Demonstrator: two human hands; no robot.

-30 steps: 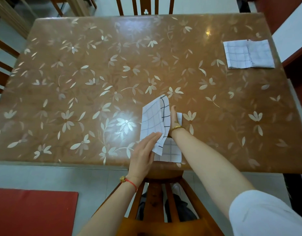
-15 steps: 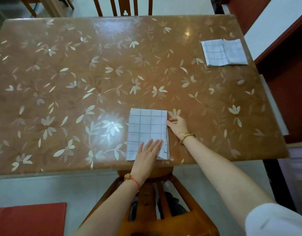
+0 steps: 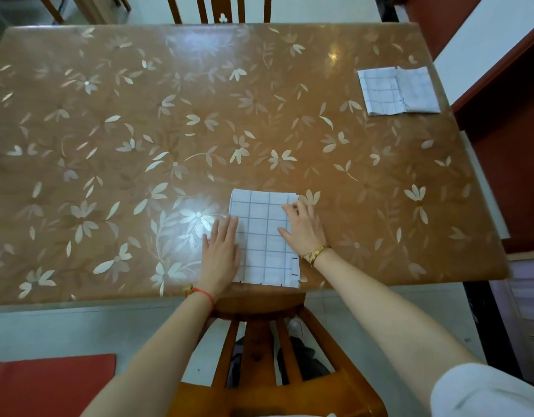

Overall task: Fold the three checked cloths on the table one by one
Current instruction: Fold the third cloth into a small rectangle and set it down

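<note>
A white checked cloth (image 3: pixel 264 236), folded into a tall rectangle, lies flat near the table's front edge. My left hand (image 3: pixel 220 254) rests flat on its left edge with fingers straight. My right hand (image 3: pixel 303 225) presses flat on its right side, fingertips near the upper right corner. Two more folded checked cloths (image 3: pixel 398 90) lie side by side, overlapping, at the far right of the table.
The brown table (image 3: pixel 139 145) has a glossy flower pattern. A wooden chair back (image 3: pixel 259 341) stands between me and the table's front edge; another chair (image 3: pixel 220 10) is at the far side. A dark red cabinet (image 3: pixel 506 130) borders the right.
The lifted half of the cloth was laid over to the left and now lies flat. My left hand slid to its left edge; my right hand moved onto its right side.
</note>
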